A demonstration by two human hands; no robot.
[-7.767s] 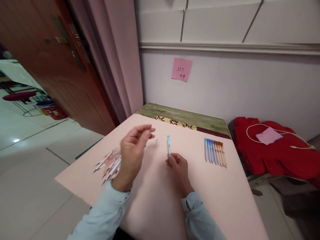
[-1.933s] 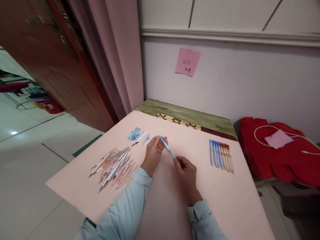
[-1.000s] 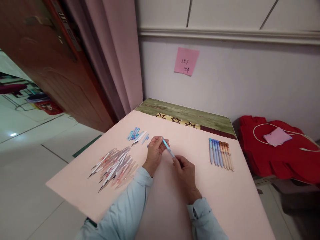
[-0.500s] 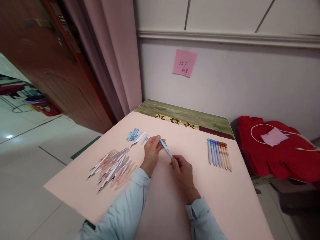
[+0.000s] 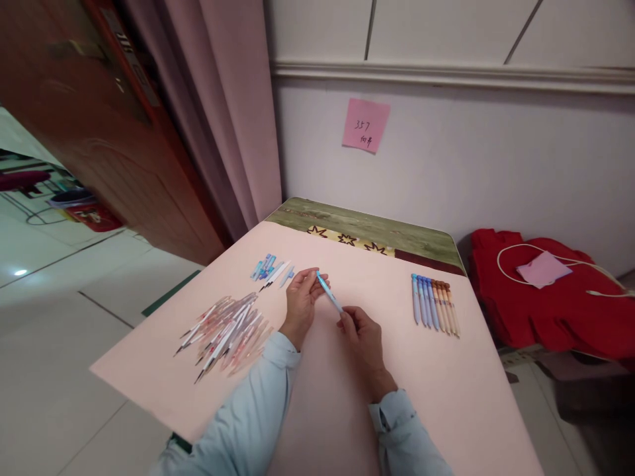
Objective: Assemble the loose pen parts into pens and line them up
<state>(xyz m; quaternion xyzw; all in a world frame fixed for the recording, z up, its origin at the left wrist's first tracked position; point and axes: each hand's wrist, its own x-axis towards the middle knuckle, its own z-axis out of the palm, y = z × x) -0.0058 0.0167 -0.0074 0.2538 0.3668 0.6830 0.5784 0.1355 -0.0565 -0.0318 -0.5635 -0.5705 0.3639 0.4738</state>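
Both my hands hold one light blue pen (image 5: pixel 329 295) over the pink table cover (image 5: pixel 317 403). My left hand (image 5: pixel 301 302) pinches its upper end and my right hand (image 5: pixel 361 337) grips its lower end. The pen is tilted, rising toward the left. A pile of several refills and clear pen parts (image 5: pixel 225 328) lies to the left of my left arm. A small cluster of blue pen pieces (image 5: pixel 272 270) lies just beyond my left hand. A neat row of several finished pens (image 5: pixel 434 305), blue and orange, lies to the right.
The table's green patterned far edge (image 5: pixel 367 230) meets the wall, where a pink sticky note (image 5: pixel 365 125) hangs. A red cloth with a white cord (image 5: pixel 550 297) lies on a seat to the right. A curtain and a wooden door stand at the left.
Since the oldest frame my left hand has come onto the pen that my right hand alone held. Over the last second both hands and the pen have barely shifted.
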